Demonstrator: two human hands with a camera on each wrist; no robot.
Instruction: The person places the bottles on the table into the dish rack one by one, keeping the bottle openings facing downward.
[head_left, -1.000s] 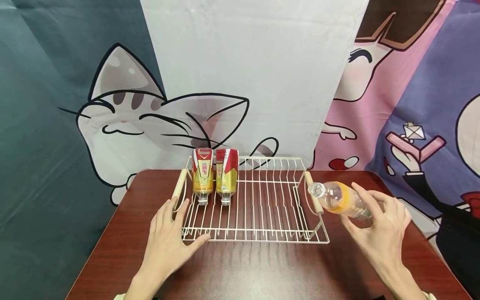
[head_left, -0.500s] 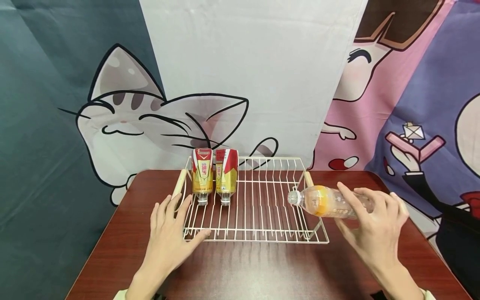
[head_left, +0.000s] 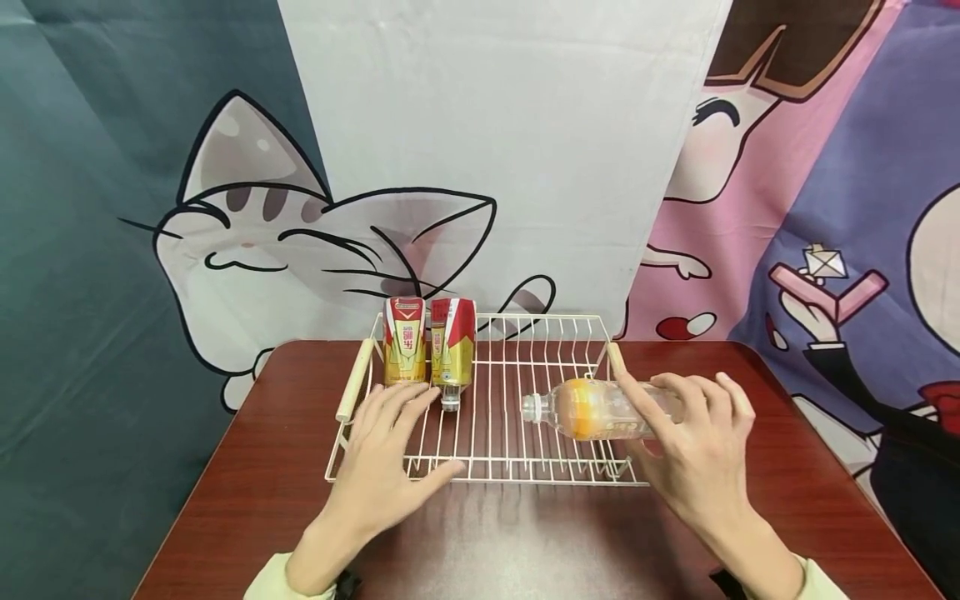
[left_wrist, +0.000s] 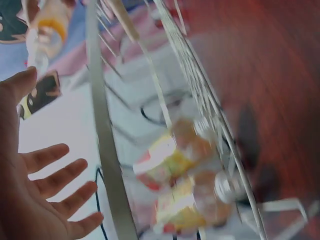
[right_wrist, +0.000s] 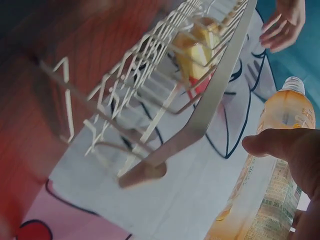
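Note:
My right hand [head_left: 697,450] grips a clear plastic bottle [head_left: 618,410] with an orange band. The bottle lies sideways above the right half of a white wire rack [head_left: 525,481], neck pointing left. In the right wrist view its printed side [right_wrist: 275,200] shows beneath my thumb [right_wrist: 280,141]. My left hand [head_left: 386,458] hovers at the rack's front left with spread fingers, holding nothing. Two red-and-yellow labelled bottles [head_left: 453,346] lie side by side in the rack's left part, necks toward me. My left fingers hide the left one's neck in the head view.
The rack has a pale handle [head_left: 356,379] at each end and stands on a dark red-brown table [head_left: 495,542]. Directly behind the table hangs a cloth backdrop [head_left: 510,125] with cartoon figures. Bare rack wires lie right of the two bottles.
My right hand has carried the clear bottle leftward, from beside the right handle to over the rack, turning it more level. My left hand has moved right, away from the left handle.

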